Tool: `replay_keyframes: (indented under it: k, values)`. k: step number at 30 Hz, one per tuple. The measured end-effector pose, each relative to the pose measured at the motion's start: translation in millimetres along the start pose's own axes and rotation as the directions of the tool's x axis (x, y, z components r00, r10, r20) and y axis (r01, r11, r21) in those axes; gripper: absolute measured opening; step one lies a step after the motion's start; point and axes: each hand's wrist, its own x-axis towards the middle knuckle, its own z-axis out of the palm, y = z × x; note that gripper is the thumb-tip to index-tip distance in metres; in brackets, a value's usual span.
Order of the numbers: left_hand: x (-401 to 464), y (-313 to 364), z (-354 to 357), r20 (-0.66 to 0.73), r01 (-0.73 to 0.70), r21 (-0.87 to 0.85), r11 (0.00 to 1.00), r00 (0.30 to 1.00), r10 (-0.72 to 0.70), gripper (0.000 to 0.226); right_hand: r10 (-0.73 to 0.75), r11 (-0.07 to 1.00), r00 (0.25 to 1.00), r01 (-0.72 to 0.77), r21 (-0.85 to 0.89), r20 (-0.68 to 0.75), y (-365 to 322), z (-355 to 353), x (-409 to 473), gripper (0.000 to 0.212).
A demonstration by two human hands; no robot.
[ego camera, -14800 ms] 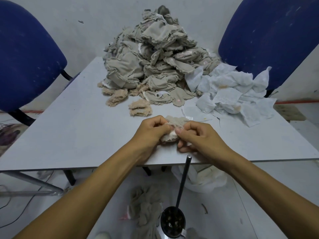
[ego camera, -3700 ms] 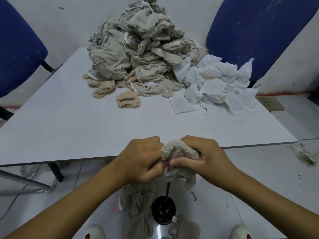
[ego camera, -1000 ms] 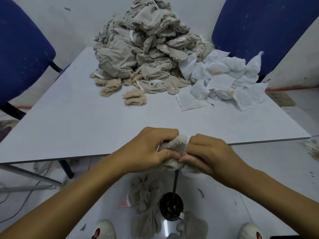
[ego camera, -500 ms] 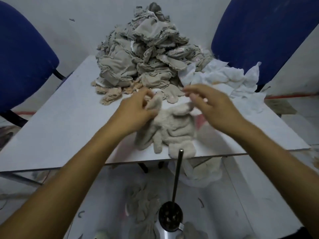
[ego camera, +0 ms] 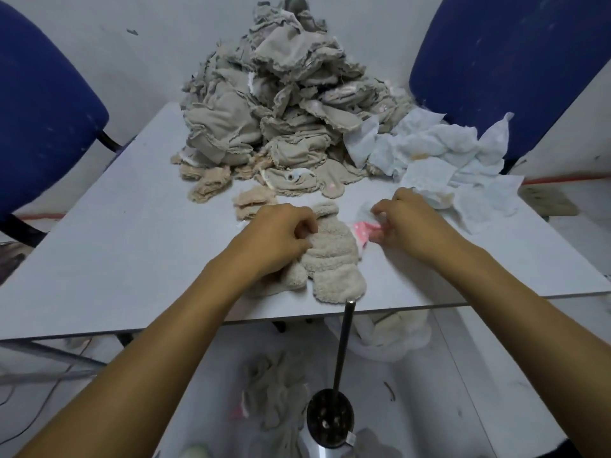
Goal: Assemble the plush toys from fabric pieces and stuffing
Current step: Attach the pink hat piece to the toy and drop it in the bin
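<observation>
Between two blue chairs [ego camera: 515,67], the white table [ego camera: 115,259] bears beige scraps [ego camera: 274,104]; left hand [ego camera: 277,239] grips the plush skin [ego camera: 330,256], right hand [ego camera: 406,223] pinches its pink dotted piece [ego camera: 362,231].

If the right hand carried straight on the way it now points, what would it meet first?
Probably the white fabric pieces just beyond the right hand, whose knuckles point away across the table; depth is uncertain.

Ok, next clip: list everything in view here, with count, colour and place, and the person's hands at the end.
plush skin: one, beige, near table edge, centre
pink piece: one, pink with white dots, right of the plush skin
beige fabric heap: one, far table centre
white fabric pieces: many, far right
table: one, grey-white
chairs: two, blue, behind table
metal rod on round base: one, dark, floor
left hand: grips the plush skin
right hand: pinches the pink piece
</observation>
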Motion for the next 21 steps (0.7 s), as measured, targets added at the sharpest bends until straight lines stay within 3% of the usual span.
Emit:
replay_keyframes:
  k: [3, 6, 9, 12, 15, 18, 21]
  values:
    - [0.9, 0.4, -2.1, 0.072, 0.019, 0.032, 0.999, 0.997, -0.021, 0.035, 0.034, 0.999, 0.998, -0.036, 0.038, 0.051, 4.4, -10.9, -1.7, 0.054]
    - [1.2, 2.1, -1.6, 0.08, -0.025, 0.095, 0.995, 0.997, 0.018, 0.036, 0.025, 0.999, 0.999, -0.026, 0.028, 0.03, 9.5, -9.2, -6.2, 0.048]
    - [-4.2, 3.8, 1.6, 0.02, -0.052, 0.093, 0.994, 0.999, 0.05, 0.024, 0.038, 0.994, 0.993, -0.025, 0.108, -0.111, 8.5, -3.7, -10.5, 0.035]
    - [-10.1, 9.2, 8.0, -0.135, -0.063, 0.17, 0.983, 0.987, 0.086, 0.008, 0.046, 0.973, 0.964, 0.016, 0.23, -0.262, 4.5, -4.8, -14.6, 0.023]
    - [-12.1, 17.0, 10.6, -0.238, -0.057, 0.177, 0.983, 0.966, 0.099, 0.011, 0.169, 0.895, 0.903, 0.027, 0.445, -0.394, -5.8, -14.2, -17.2, 0.02]
    - [-10.2, 25.5, 14.1, -0.178, -0.027, 0.23, 0.973, 0.982, 0.069, 0.015, 0.253, 0.795, 0.831, 0.114, 0.597, -0.495, -22.9, -21.8, -23.6, 0.026]
    - [-7.7, 34.2, 17.4, -0.098, 0.019, 0.214, 0.977, 0.995, 0.002, 0.014, 0.078, 0.82, 0.804, 0.285, 0.497, -0.589, -49.0, -16.1, -36.9, 0.046]
